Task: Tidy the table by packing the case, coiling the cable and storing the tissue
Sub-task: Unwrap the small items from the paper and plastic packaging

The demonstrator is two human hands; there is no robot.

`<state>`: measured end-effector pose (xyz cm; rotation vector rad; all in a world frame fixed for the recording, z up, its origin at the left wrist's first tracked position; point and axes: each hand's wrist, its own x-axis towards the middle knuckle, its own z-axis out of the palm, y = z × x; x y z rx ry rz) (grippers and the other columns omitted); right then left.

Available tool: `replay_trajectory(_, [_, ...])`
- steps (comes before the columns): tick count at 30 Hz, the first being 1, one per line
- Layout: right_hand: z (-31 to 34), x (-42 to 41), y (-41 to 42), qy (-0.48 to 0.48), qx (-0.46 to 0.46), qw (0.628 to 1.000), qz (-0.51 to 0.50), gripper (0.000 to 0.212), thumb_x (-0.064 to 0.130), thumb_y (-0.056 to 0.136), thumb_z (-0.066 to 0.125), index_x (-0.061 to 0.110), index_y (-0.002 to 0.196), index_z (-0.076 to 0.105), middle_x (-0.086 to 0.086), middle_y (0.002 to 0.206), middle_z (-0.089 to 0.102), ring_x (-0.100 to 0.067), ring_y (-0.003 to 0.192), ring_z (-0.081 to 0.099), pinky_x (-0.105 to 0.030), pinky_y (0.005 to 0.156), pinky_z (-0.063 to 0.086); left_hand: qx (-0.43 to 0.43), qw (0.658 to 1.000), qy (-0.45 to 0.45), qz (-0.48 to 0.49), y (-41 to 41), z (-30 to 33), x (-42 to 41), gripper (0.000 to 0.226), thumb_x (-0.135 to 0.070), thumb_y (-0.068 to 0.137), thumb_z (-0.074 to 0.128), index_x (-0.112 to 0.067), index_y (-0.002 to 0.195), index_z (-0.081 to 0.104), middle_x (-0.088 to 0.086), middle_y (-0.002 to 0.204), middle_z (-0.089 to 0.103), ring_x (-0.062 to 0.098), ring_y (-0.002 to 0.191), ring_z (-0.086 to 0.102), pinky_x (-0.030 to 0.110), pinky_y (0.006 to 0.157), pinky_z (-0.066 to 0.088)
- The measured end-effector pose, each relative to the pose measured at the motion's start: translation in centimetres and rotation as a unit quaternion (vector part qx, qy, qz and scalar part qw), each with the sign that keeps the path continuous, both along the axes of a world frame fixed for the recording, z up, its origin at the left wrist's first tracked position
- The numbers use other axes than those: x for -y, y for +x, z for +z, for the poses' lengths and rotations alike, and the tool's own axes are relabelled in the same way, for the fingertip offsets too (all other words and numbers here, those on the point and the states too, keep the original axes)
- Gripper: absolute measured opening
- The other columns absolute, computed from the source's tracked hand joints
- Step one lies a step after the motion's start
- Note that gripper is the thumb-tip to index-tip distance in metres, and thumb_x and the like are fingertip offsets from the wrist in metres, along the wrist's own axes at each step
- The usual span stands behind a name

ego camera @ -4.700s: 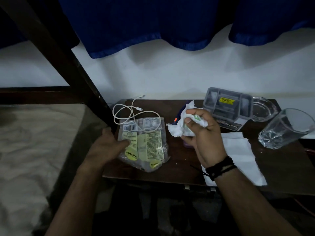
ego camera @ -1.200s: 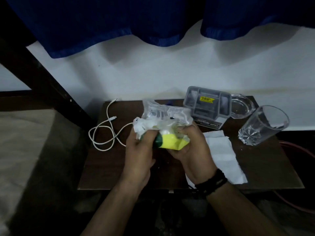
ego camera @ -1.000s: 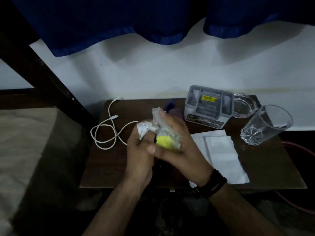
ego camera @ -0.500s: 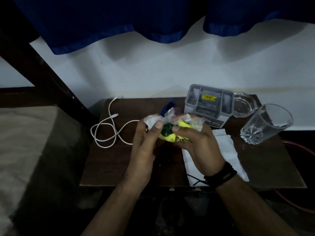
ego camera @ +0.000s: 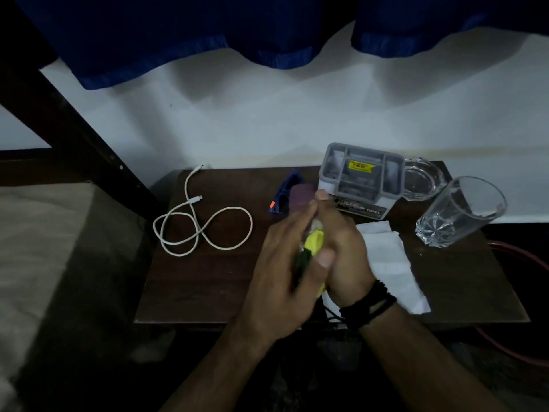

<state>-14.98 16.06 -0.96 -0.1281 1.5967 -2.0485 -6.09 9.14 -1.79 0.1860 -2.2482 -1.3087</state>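
The crumpled yellow and green plastic packet (ego camera: 313, 243) shows only as a strip between the left hand (ego camera: 282, 263) and the right hand (ego camera: 341, 248); the rest lies hidden between the palms, and the left fingers are blurred, so their grip cannot be told. The white folded tissue (ego camera: 389, 263) is partly covered by the right wrist. The blue and purple things (ego camera: 289, 193) behind the hands are too dim to name. The thin red cord (ego camera: 523, 254) runs off the right edge beyond the dark wooden table (ego camera: 208, 278).
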Motion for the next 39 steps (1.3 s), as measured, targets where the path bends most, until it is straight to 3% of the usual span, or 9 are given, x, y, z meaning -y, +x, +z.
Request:
replay_trajectory(5, [0.5,0.8,0.8,-0.043,0.049,0.996,0.055,0.066,0.074,0.093,0.043,0.024,0.056,0.064,0.001,0.060,0.062,-0.014,0.067,0.063,-0.037,0.075,0.050,-0.029,1.000,-0.008,-0.006,-0.1,0.2,0.3,0.047,-0.041,0.099,0.052,-0.004,0.128,0.061,0.002,0.130,0.062,0.024,0.125,0.056,0.046,0.103,0.046])
replay_trajectory(11, [-0.5,3.0,3.4,-0.094,0.107,0.989,0.034,0.058,0.076,0.089,0.049,0.019,0.093,0.061,-0.011,0.089,0.061,-0.020,0.089,0.062,-0.036,0.082,0.049,-0.018,0.989,0.074,0.126,-0.7,0.7,1.7,0.035,-0.037,0.102,0.047,-0.017,0.076,0.059,-0.010,0.076,0.061,0.014,0.075,0.060,0.039,0.068,0.048])
replay_trajectory(14, [-1.1,3.0,5.0,-0.051,0.007,0.997,0.049,0.058,0.079,0.087,0.048,0.030,0.114,0.063,-0.004,0.122,0.067,-0.018,0.116,0.063,-0.044,0.107,0.046,-0.033,0.955,0.247,0.162,-1.1,2.1,2.0,0.060,-0.020,0.108,0.044,-0.028,0.051,0.061,-0.016,0.047,0.053,-0.005,0.049,0.050,0.016,0.053,0.041])
replay_trajectory(19, [-1.7,3.0,7.2,0.082,-0.331,0.940,0.006,0.046,0.047,0.100,0.044,0.021,0.132,0.064,0.006,0.132,0.061,-0.011,0.129,0.052,-0.039,0.111,0.039,0.028,0.878,0.431,0.206,-1.1,1.0,4.1,0.056,-0.033,0.106,0.047,-0.025,0.051,0.045,-0.011,0.042,0.044,0.005,0.041,0.044,0.023,0.050,0.040])
replay_trajectory(24, [-1.9,3.4,4.8,0.091,-0.476,0.873,-0.053,0.026,0.028,0.097,0.062,0.007,0.091,0.077,-0.002,0.098,0.075,-0.020,0.098,0.067,-0.041,0.089,0.051,0.085,0.846,0.513,0.119,-0.8,0.0,1.5,0.040,-0.006,0.110,0.029,-0.028,0.082,0.048,-0.018,0.060,0.065,-0.016,0.057,0.060,0.004,0.058,0.047])
replay_trajectory(27, [-1.1,3.2,3.4,0.112,-0.401,0.907,-0.060,0.046,0.036,0.096,0.065,0.004,0.063,0.059,-0.004,0.063,0.062,-0.019,0.063,0.058,-0.040,0.064,0.050,0.026,0.807,0.581,0.104,-1.9,-0.2,0.5,0.040,-0.035,0.108,0.039,-0.020,0.077,0.060,-0.003,0.070,0.062,0.004,0.069,0.065,0.026,0.075,0.055])
replay_trajectory(30, [0.1,2.4,1.0,0.063,-0.182,0.975,-0.107,0.054,0.033,0.094,0.070,0.003,0.052,0.054,-0.008,0.048,0.053,-0.014,0.050,0.048,-0.026,0.056,0.044,0.119,0.892,0.390,0.194,-1.9,-0.3,-0.9,0.043,-0.056,0.101,0.045,-0.017,0.091,0.062,0.002,0.087,0.072,0.008,0.083,0.070,0.028,0.082,0.056])
replay_trajectory(33, [0.4,0.7,-1.9,0.043,-0.073,0.980,-0.179,0.058,0.037,0.093,0.071,0.010,0.047,0.048,-0.003,0.044,0.047,-0.016,0.046,0.046,-0.024,0.054,0.045,0.115,0.961,0.225,0.117,-0.9,0.1,-2.1,0.021,-0.042,0.096,0.064,-0.022,0.104,0.061,-0.006,0.097,0.071,-0.006,0.085,0.066,0.013,0.074,0.050])
replay_trajectory(39, [0.0,-0.7,-3.8,-0.009,0.079,0.976,-0.201,0.059,0.043,0.087,0.076,0.017,0.048,0.040,-0.004,0.048,0.039,-0.020,0.045,0.040,-0.038,0.060,0.041,0.051,0.998,0.031,0.004,-0.6,-1.1,-1.0,0.038,-0.006,0.088,0.072,-0.013,0.126,0.071,-0.002,0.114,0.074,0.004,0.104,0.070,0.021,0.092,0.053])
